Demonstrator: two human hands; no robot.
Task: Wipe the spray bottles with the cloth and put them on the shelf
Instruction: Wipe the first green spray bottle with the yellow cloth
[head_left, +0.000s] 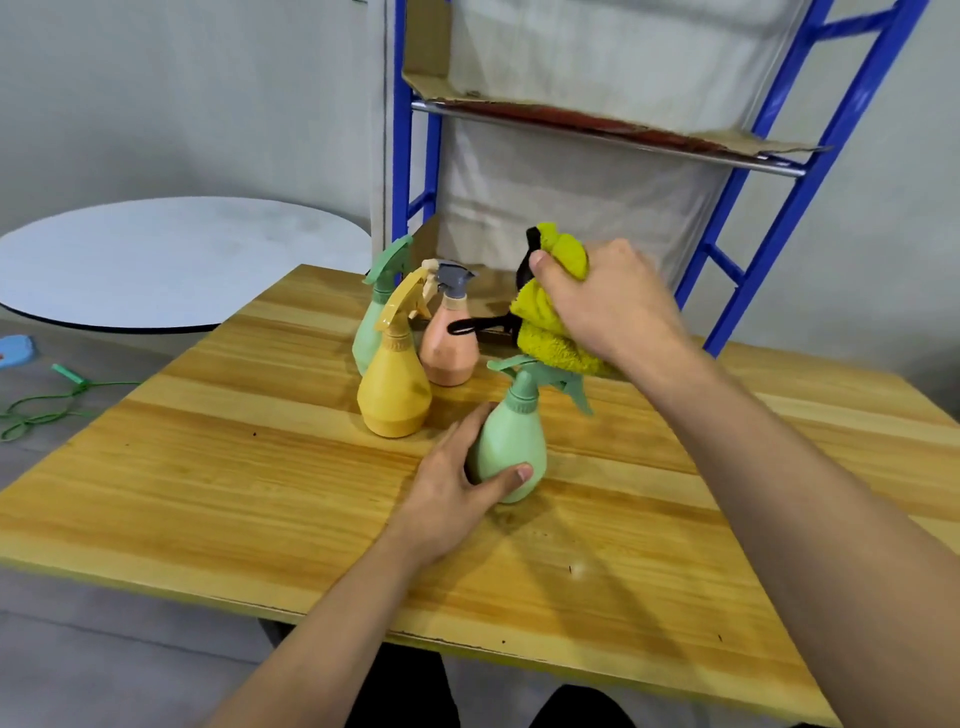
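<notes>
- Green plastic sits under my left hand (452, 488): the fingers and thumb curl round the belly of the near green bottle (511, 447), which stands upright on the wooden table (208, 467). I judge the low hold is there to steady it and leave the neck and trigger free.
- My right hand (602, 301) hovers above that trigger, fingers bunched tight on the yellow cloth (550, 317). The cloth's lower folds hang just over the nozzle; I can't tell whether they touch. Something black shows inside the folds, but I can't make out what.
- Behind it stand three other bottles in a close cluster: a yellow bottle (395, 389), an orange bottle (449, 343) with a grey trigger, and a far green bottle (376, 317).
- Beyond the table's far edge rises the blue shelf (613, 130), its visible board lined with cardboard and carrying no bottle. By my reading, wiping is only starting.
</notes>
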